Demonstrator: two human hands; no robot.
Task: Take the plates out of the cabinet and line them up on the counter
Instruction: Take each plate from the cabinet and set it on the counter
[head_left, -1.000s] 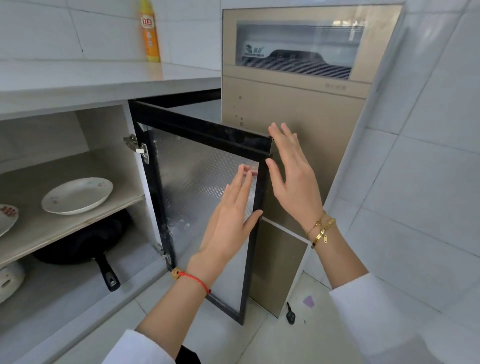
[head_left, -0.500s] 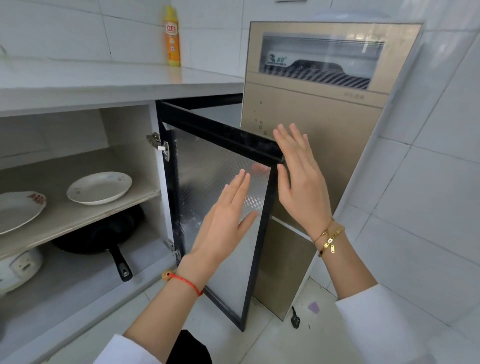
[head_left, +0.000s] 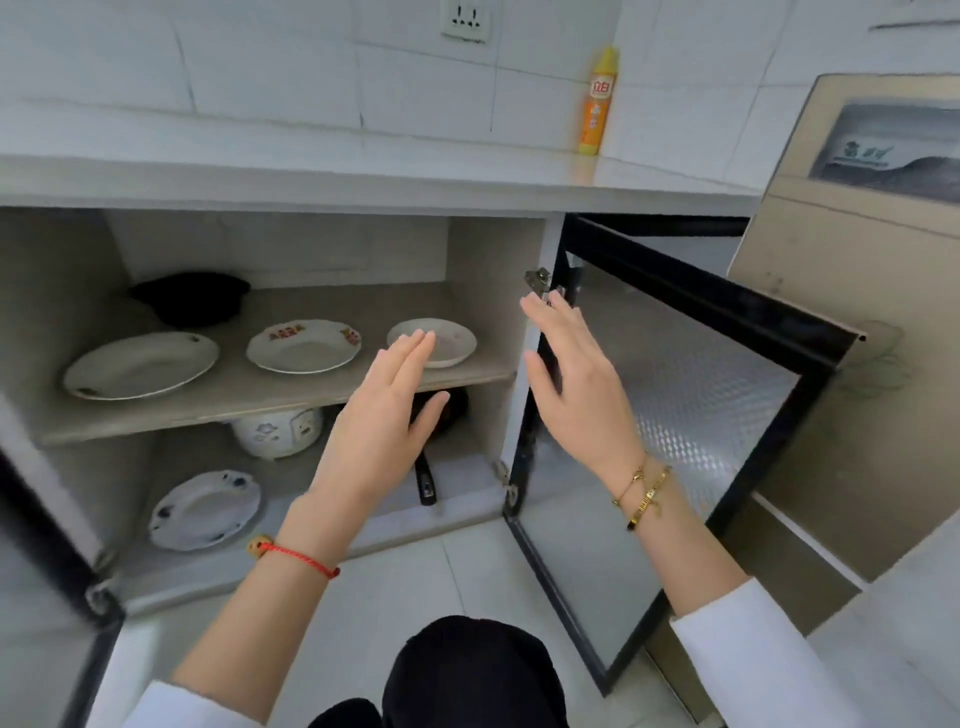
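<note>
Off the door (head_left: 691, 395) now, both hands.

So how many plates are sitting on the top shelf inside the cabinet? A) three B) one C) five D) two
A: three plates lie in a row on the upper shelf, a large plain plate, a flowered plate and a small plate; a fourth plate lies on the cabinet floor below.

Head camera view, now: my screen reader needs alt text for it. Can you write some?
Two bare, empty hands, left hand and right hand, reach toward an open cabinet under a white counter. Three white plates lie on its upper shelf, a fourth plate below beside a rice cooker. The cabinet door stands open at right.
</note>
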